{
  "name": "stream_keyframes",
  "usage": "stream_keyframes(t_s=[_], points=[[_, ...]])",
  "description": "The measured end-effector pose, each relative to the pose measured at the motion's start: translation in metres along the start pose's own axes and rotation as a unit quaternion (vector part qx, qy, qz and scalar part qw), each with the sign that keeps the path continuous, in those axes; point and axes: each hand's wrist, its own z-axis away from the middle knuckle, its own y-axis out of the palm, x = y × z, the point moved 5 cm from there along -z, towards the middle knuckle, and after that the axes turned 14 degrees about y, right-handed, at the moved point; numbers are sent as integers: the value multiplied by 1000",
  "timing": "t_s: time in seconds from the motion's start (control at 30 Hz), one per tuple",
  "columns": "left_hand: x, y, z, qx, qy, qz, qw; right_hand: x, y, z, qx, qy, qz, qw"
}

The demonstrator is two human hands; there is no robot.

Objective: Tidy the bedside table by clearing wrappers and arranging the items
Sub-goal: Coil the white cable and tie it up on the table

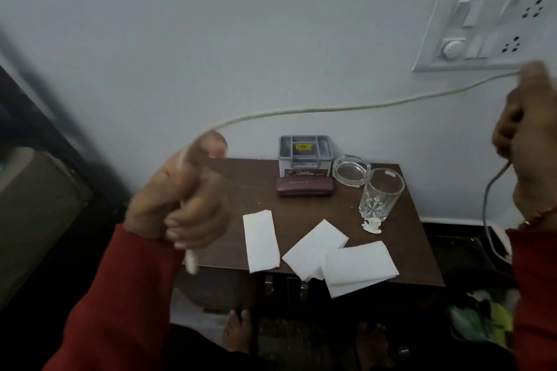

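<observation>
A white cable (331, 108) stretches in the air between my two hands, above the brown bedside table (301, 208). My left hand (180, 199) grips one end, with the plug tip sticking out below the fist. My right hand (527, 135) grips the cable at the far right, under the wall switchboard (488, 24); the rest hangs down from it. On the table lie three white folded tissues (260, 241) (313, 247) (358, 268), a crumpled white wrapper scrap (372, 225), an empty drinking glass (381, 196), a glass ashtray (351, 170), a grey organiser box (305, 155) and a maroon case (304, 187).
A dark bed frame and beige cushion (36, 208) lie to the left. A bin with green and yellow waste (482, 319) sits on the floor at the right. My bare feet (241, 331) stand in front of the table.
</observation>
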Motion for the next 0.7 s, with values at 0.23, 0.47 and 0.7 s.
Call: stream_keyframes(t_s=[0.23,0.47,0.7], points=[[-46,-25,1,-179,185,84,963,-33,53,18,165,-70,351,919],[-34,-84,32,-489,262,-335,762,-41,116,95,559,0,341,755],[44,-80,28,-257,-269,-600,708,12,110,100,470,-101,144,865]])
